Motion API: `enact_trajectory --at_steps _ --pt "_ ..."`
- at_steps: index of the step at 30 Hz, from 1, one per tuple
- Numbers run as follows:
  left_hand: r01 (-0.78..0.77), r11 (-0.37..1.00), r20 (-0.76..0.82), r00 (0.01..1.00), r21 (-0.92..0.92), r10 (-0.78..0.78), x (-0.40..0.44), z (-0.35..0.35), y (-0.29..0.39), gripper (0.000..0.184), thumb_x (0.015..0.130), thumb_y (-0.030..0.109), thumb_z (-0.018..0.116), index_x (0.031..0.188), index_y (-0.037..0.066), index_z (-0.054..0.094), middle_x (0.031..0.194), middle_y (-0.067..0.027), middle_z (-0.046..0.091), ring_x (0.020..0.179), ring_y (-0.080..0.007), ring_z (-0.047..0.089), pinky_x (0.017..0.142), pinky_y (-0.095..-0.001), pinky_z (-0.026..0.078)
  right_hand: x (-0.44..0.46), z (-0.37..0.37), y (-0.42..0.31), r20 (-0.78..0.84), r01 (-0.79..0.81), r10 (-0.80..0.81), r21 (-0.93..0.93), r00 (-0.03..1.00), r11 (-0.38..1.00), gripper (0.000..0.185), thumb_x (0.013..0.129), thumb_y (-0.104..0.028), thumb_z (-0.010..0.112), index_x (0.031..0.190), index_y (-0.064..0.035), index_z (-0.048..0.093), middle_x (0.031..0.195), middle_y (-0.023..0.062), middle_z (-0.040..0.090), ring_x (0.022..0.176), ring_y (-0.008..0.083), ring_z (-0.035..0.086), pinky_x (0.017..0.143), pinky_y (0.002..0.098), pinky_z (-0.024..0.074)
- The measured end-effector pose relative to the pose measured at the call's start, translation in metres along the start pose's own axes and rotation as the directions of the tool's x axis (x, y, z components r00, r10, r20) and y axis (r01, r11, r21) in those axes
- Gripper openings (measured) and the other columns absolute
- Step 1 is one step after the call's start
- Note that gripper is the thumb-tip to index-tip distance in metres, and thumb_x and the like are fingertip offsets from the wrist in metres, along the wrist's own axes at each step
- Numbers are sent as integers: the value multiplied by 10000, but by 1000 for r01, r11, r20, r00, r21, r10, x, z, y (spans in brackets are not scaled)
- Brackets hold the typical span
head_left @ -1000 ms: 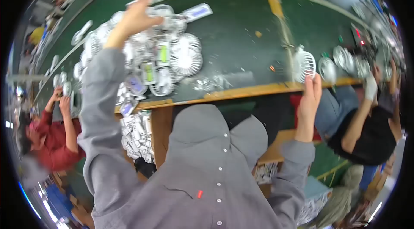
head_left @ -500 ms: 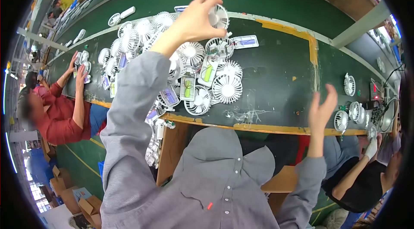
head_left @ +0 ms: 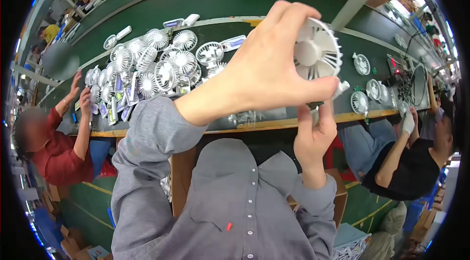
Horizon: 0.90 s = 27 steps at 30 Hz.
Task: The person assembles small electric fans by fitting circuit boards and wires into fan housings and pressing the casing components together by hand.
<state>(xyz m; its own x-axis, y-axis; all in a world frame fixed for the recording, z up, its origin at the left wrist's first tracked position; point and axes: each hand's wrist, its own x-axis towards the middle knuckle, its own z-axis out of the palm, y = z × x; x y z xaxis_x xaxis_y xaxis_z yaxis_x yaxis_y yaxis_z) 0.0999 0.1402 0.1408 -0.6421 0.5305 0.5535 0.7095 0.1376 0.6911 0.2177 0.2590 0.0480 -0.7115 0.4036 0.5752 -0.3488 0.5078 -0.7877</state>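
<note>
While the left hand [head_left: 274,57] curls its fingers and thumb around a white fan head [head_left: 320,52] above the desk [head_left: 284,122], the right hand [head_left: 315,137] reaches up beneath, half-closed, its grip partly hidden. Leftward lie heaped fans [head_left: 183,61]; any lettering on the purple-faced pieces [head_left: 234,43] is too small to read.

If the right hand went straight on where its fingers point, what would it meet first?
Probably the lower end of the white fan in the left hand, or that hand's thumb; depth and contact with the right hand are unclear.
</note>
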Motion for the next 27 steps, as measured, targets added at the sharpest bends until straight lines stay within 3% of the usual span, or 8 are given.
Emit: enact_trajectory --at_steps 3,7,9,11,14,22,25,27 --pt "81 990 -2 997 113 -82 -16 20 -16 762 662 327 807 1280 7 496 1196 -165 547 1101 -312 583 888 -399 512 -26 -38 3 423 -582 406 490 810 649 208 993 -119 515 983 59 623 801 100 628 791 209 636 752 325 512" --pt "-163 974 143 980 156 141 -74 46 -44 779 707 249 766 1346 -45 431 1356 -243 442 1191 -377 517 999 -461 443 -55 -57 7 502 -697 510 641 698 322 317 1034 -195 480 787 -6 536 618 60 538 610 149 543 639 311 473" --pt "94 883 272 962 -459 40 -108 57 -30 701 727 138 761 1345 -7 464 1326 -191 519 1210 -349 531 1014 -433 437 -65 -63 13 519 -744 544 559 659 367 316 1032 -209 490 791 -8 527 623 50 529 591 134 501 633 279 446" --pt "87 862 342 934 -500 104 -137 70 -27 483 766 3 683 1236 19 576 1188 -149 597 1098 -324 598 930 -394 493 -70 -63 3 552 -812 598 436 581 387 278 1016 -173 497 812 7 554 657 33 532 601 111 489 614 271 426" --pt "-78 920 202 965 -385 166 -156 79 -28 272 761 -54 651 1006 59 689 1019 -96 619 887 -265 635 710 -347 534 -75 -60 -3 603 -848 600 311 526 430 209 980 -103 499 838 22 588 685 9 527 617 80 471 584 250 392" --pt "-298 940 170 948 168 270 -188 68 -27 204 717 70 731 915 42 690 916 -56 651 782 -220 653 665 -304 550 -76 -55 6 674 -803 595 -4 439 596 189 903 -60 556 728 11 567 605 -32 498 561 24 409 512 224 315" --pt "52 990 -29 998 -133 -57 -185 41 -44 146 710 8 732 849 21 689 941 -73 668 765 -205 684 650 -279 558 -83 -86 17 784 -892 530 65 322 447 247 874 -138 602 686 8 538 573 -12 480 519 55 399 496 235 305" --pt "382 741 -48 873 -552 -486 -185 13 -56 120 774 -112 685 869 -39 687 985 -122 667 824 -164 693 707 -273 580 -105 -107 19 677 -867 548 320 491 381 265 823 -185 621 671 -30 469 549 18 459 469 85 386 443 262 290"
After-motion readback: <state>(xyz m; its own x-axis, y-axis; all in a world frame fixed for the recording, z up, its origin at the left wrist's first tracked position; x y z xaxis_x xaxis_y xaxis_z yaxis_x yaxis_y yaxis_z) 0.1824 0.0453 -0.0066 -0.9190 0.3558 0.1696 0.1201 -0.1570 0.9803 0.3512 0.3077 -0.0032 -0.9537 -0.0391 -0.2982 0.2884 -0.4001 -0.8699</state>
